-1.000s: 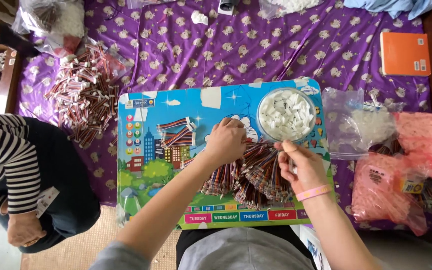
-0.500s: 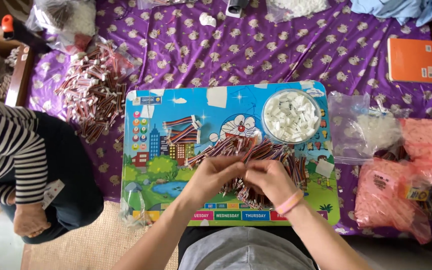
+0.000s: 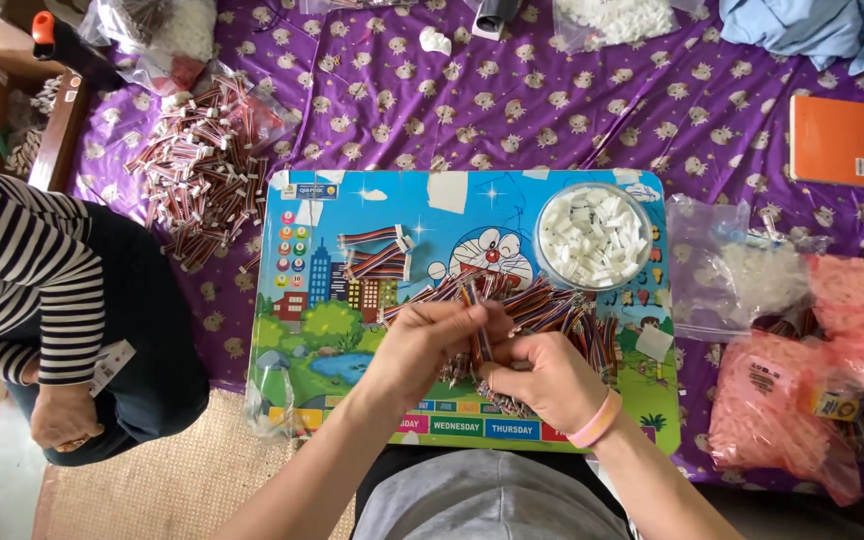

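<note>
My left hand (image 3: pixel 422 345) and my right hand (image 3: pixel 542 380) meet over a colourful cartoon board (image 3: pixel 312 330) and pinch a multicoloured ribbon wire (image 3: pixel 475 320) between them. A heap of the same striped wires (image 3: pixel 562 315) lies under and behind my hands. Two finished wire pieces with white ends (image 3: pixel 377 252) rest on the board to the left. A clear round bowl (image 3: pixel 592 238) of small white plastic connectors stands at the board's upper right. A pink band circles my right wrist.
A person in a striped top (image 3: pixel 22 290) sits at the left. A pile of wires (image 3: pixel 202 170) lies on the purple cloth (image 3: pixel 552 110) beyond the board. Clear and pink bags (image 3: pixel 802 400) crowd the right. An orange notebook (image 3: pixel 837 140) lies far right.
My left hand came down from the upper wire heap and my right hand moved in; both now hold one wire near the board's front. The view shifted slightly.
</note>
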